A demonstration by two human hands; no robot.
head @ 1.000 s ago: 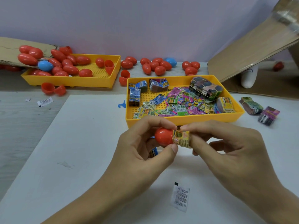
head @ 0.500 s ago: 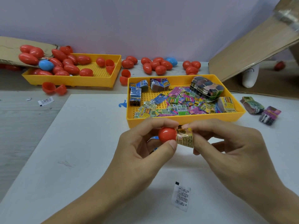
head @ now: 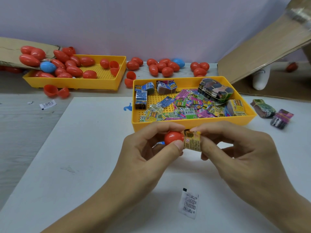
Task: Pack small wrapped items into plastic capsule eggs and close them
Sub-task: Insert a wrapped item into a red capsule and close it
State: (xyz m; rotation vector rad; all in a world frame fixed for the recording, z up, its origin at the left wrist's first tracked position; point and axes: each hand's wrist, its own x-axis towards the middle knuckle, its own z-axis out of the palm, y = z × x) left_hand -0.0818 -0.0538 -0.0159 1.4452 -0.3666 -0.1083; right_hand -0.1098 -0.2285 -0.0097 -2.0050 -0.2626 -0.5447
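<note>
Left hand [head: 143,158] pinches red capsule half [head: 173,137] over the counter [head: 87,148], just before the yellow tray [head: 193,122]. Right hand [head: 235,153] grips rolled yellow wrapped item [head: 192,142], butted at the opening. Advice: keep roll tight, push straight along the axis

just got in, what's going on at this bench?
A person is packing capsule eggs. The left hand pinches a red egg half; the right hand pushes a rolled yellow leaflet into its open end, most of the roll sticking out. The near yellow tray holds loose leaflets; the far yellow tray holds closed eggs. A white sachet lies on the board.
</note>
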